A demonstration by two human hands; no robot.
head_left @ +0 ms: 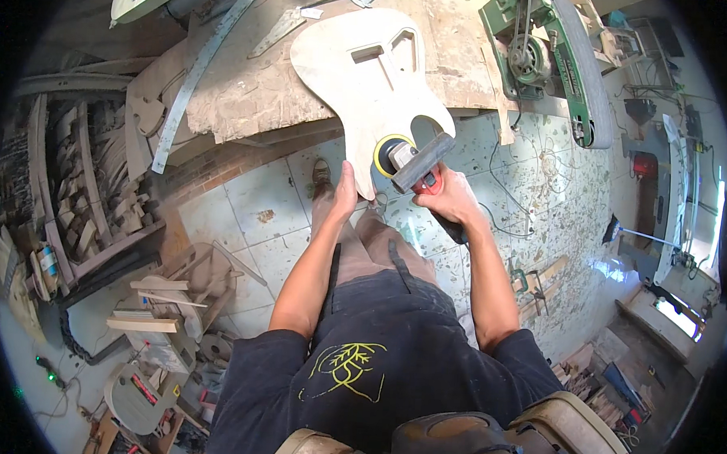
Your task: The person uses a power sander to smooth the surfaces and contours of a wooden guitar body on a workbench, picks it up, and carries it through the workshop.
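Note:
A pale wooden electric guitar body, with cut pockets and a curved cutaway, lies on the workbench and reaches past its front edge towards me. My left hand grips the narrow near end from its left side; its fingers are partly hidden underneath. In my right hand is a red and black power sander with a round yellow-edged pad. The pad is at the right edge of the guitar body's near end; whether it touches the wood I cannot tell. A dark grey bar crosses the tool's front.
The worn wooden workbench carries a long metal straightedge on the left and a green belt sander on the right. Offcuts fill a rack at left. A cable trails over the tiled floor, with clamps further right.

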